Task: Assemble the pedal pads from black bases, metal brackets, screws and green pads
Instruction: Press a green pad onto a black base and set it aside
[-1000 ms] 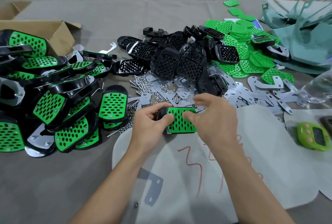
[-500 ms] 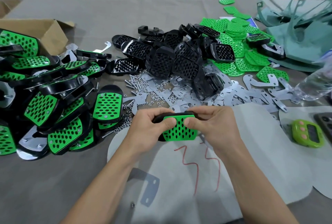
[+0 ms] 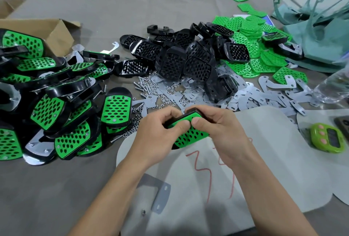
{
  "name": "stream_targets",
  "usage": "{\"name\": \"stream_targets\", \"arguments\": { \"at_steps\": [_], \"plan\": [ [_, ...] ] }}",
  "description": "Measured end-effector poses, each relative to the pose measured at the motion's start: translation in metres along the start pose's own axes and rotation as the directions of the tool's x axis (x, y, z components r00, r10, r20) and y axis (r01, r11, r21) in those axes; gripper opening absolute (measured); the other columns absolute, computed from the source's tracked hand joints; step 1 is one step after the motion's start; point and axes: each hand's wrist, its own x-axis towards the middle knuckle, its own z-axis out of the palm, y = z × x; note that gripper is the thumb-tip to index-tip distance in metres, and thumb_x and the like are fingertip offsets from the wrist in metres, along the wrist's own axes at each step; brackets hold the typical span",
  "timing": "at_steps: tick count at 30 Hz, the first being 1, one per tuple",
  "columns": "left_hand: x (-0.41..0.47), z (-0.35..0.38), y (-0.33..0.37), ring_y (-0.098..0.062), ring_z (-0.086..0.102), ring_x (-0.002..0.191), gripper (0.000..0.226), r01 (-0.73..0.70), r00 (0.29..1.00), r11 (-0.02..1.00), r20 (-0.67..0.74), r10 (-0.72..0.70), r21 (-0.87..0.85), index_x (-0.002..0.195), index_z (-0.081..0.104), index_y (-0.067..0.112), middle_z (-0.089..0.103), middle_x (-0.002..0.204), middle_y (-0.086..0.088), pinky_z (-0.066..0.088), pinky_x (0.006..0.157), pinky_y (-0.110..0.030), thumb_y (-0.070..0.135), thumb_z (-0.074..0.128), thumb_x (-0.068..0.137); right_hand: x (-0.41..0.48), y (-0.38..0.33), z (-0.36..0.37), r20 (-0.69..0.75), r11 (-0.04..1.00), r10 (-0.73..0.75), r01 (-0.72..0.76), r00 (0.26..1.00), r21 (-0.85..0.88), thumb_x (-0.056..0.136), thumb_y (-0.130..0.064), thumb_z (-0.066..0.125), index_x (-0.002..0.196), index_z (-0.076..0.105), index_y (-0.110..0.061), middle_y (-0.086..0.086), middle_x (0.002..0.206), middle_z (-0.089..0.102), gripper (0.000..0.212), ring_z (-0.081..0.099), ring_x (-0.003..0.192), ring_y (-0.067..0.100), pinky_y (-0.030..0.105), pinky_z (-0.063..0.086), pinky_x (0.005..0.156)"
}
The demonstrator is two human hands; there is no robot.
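Note:
Both hands hold one pedal pad [image 3: 190, 135], a perforated green pad seated on a black base, tilted with its far end raised above the table. My left hand [image 3: 160, 133] grips its left side with the thumb pressing on the green face. My right hand [image 3: 217, 128] grips the right side, thumb on the green face too. Behind lie a pile of black bases [image 3: 187, 60], loose green pads [image 3: 251, 33], metal brackets [image 3: 264, 95] and scattered screws and nuts [image 3: 149, 88]. One metal bracket [image 3: 158, 194] lies close by, under my left forearm.
Finished pedal pads [image 3: 56, 103] are heaped at the left beside an open cardboard box [image 3: 47, 31]. A green timer [image 3: 328, 139] and a clear plastic bottle [image 3: 334, 88] sit at the right. A pale sheet with red writing [image 3: 264, 160] covers the table under my hands.
The pedal pad has been lifted and tilted, its far end now raised. Both thumbs have shifted along the green face toward its upper edge.

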Motion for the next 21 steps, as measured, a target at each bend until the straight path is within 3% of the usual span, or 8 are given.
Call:
{"name": "stream_targets", "arguments": {
  "at_steps": [4,8,10,13,14,17,21],
  "plan": [
    [-0.004,0.002,0.007,-0.008,0.050,0.061,0.021,-0.037,0.997,0.993,-0.067,0.045,0.112,0.076,0.057,0.024,0.061,0.066,0.007,0.039,0.060,-0.030,0.041,0.069,0.079,-0.004,-0.001,0.007,-0.039,0.996,-0.057,0.054,0.998,-0.077,0.079,-0.012,0.067,0.095,0.078,-0.016,0.016,0.088,0.073,0.020,0.062,0.080,0.013,0.020,0.049,0.077],
    [-0.008,0.008,0.012,-0.009,0.048,0.063,0.022,-0.047,0.987,0.994,-0.149,0.062,0.097,0.076,0.051,0.025,0.055,0.065,0.012,0.037,0.059,-0.030,0.040,0.065,0.081,-0.002,-0.006,0.010,-0.050,0.983,-0.098,0.088,0.994,-0.160,0.083,-0.015,0.066,0.096,0.076,-0.022,0.005,0.084,0.071,0.018,0.060,0.081,0.010,0.024,0.048,0.078],
    [-0.007,0.008,0.013,-0.010,0.048,0.062,0.022,-0.059,0.983,0.998,-0.175,0.056,-0.015,0.075,0.051,0.025,0.055,0.065,0.013,0.039,0.060,-0.036,0.041,0.065,0.080,-0.001,-0.008,0.008,0.006,0.997,-0.062,0.062,0.998,-0.041,0.084,-0.013,0.066,0.107,0.075,-0.021,0.001,0.093,0.071,0.026,0.061,0.090,0.013,0.029,0.049,0.084],
    [-0.007,0.012,0.013,-0.014,0.048,0.068,0.021,-0.037,0.972,0.930,-0.231,-0.051,-0.364,0.074,0.051,0.024,0.055,0.070,0.005,0.041,0.066,-0.040,0.038,0.066,0.081,-0.001,-0.014,0.003,0.049,0.957,0.034,-0.046,0.998,0.285,0.083,-0.006,0.068,0.117,0.072,-0.012,0.009,0.103,0.072,0.035,0.067,0.097,0.022,0.038,0.056,0.086],
    [-0.008,0.012,0.013,-0.014,0.049,0.069,0.020,-0.024,0.971,0.913,-0.229,-0.076,-0.407,0.073,0.052,0.026,0.055,0.072,0.004,0.041,0.067,-0.039,0.036,0.066,0.082,-0.002,-0.015,0.002,0.023,0.954,0.039,-0.044,0.999,0.298,0.084,-0.005,0.068,0.112,0.074,-0.011,0.010,0.100,0.073,0.029,0.069,0.095,0.022,0.038,0.058,0.083],
    [-0.010,0.012,0.008,-0.012,0.055,0.072,0.019,0.023,0.985,0.946,-0.154,-0.076,-0.325,0.082,0.057,0.026,0.061,0.077,0.009,0.046,0.070,-0.037,0.043,0.065,0.081,-0.004,-0.013,0.001,-0.077,0.980,0.015,0.001,0.997,0.200,0.090,0.004,0.064,0.103,0.076,-0.010,0.010,0.095,0.077,0.023,0.072,0.088,0.021,0.034,0.060,0.077],
    [-0.007,0.005,0.010,-0.016,0.070,0.097,0.033,0.055,0.998,0.962,0.027,-0.049,-0.266,0.117,0.065,0.041,0.075,0.104,0.005,0.057,0.086,-0.044,0.048,0.061,0.085,-0.008,-0.014,0.000,-0.163,0.990,-0.008,0.031,0.987,0.137,0.089,0.009,0.063,0.100,0.078,-0.009,0.016,0.094,0.077,0.026,0.072,0.086,0.025,0.040,0.062,0.077]
  ]
}}
